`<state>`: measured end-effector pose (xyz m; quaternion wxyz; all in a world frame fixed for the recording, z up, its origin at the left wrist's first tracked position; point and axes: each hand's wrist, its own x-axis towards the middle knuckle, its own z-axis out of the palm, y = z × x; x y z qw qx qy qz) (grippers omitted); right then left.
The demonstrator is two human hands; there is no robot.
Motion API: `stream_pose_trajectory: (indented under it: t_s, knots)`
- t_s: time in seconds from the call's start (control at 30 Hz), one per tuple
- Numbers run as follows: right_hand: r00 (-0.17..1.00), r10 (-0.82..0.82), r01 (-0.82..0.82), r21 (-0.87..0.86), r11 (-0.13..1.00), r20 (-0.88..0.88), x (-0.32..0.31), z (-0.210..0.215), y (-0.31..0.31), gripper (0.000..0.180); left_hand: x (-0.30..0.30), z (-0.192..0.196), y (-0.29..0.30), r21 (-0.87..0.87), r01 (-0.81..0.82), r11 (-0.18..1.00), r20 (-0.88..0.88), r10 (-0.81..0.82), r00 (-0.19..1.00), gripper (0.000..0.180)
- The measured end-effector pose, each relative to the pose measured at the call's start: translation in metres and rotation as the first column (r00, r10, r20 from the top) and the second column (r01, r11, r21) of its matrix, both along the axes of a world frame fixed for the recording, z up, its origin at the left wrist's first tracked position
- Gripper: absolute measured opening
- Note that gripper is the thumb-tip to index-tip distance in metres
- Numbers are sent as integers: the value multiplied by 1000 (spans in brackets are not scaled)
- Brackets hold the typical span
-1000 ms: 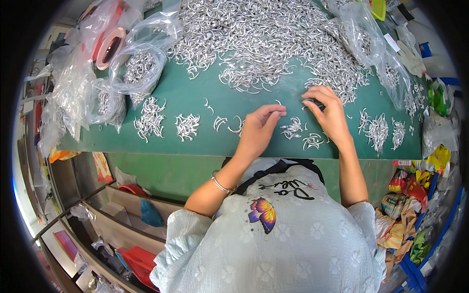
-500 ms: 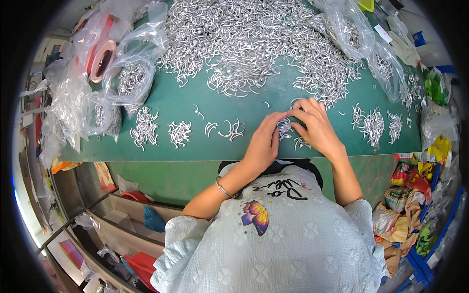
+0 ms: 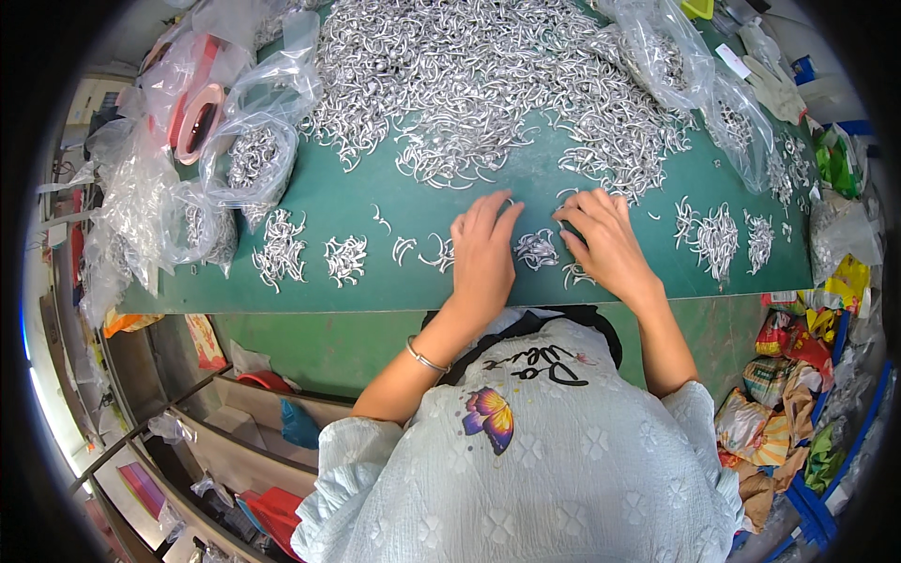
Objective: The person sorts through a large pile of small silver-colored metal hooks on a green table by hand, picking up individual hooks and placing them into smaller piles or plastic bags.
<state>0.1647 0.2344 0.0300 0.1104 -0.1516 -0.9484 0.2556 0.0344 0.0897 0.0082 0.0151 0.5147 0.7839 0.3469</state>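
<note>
Two bare hands laid palm-down near the front edge of a green table [image 3: 526, 178] with a smooth matte top, a small bunch of hooks [image 3: 537, 249] between them. Left hand [image 3: 482, 255] flat, fingers straight and close together, tips pointing toward the far edge, inner side just beside the bunch; thin metal bangle [image 3: 424, 357] on that wrist. Right hand [image 3: 605, 241] flat too, fingers slightly fanned and angled toward the left, fingertips [image 3: 566, 214] touching or nearly touching the bunch; nothing visibly pinched or lifted by either hand, though any grip under the palms cannot be told. Bunch made of thin, bright silver wire pieces bent into curved hook shapes, tangled loosely. More little sorted bunches of the same pieces in a row along the front edge: toward the left corner [image 3: 280, 249] and toward the right corner [image 3: 718, 236]. Huge loose heap of hooks [image 3: 469, 75] across the far half of the table, shiny and bristly. Crinkled clear plastic bags [image 3: 253, 155] partly filled with hooks at the left edge, another clear bag [image 3: 699, 84] toward the far right corner. Roll of reddish tape [image 3: 195, 122] among the bags on the left. Pale, textured blouse with a butterfly print [image 3: 490, 418] below the table edge.
</note>
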Motion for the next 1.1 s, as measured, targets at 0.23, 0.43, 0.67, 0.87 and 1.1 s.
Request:
stream_pose_trajectory:
  t_s: [0.23, 0.43, 0.67, 0.87, 1.1]
  knots:
    - [1000, 14, -13, 37, 999, -22, 1, -6, 3, 20, -12, -15, 6, -21, 15, 1000, 83, -13, 996, 19]
    - [996, 23, -25, -25, 999, -90, -3, -4, -1, 20, -4, -12, 4, 75, 67, 995, 260, -85, 962, 17]
    - [997, 70, -70, -16, 997, -22, -5, -4, 1, 18, -9, -10, -4, 78, 9, 997, 262, -29, 965, 24]
    - [996, 83, -84, -26, 996, -21, -2, -2, 2, 17, -9, -6, 1, -47, 85, 995, 163, -76, 984, 22]
    - [1000, 21, -21, 51, 998, -4, 0, -6, 6, 11, -12, -12, 11, 95, 20, 995, 209, -39, 977, 11]
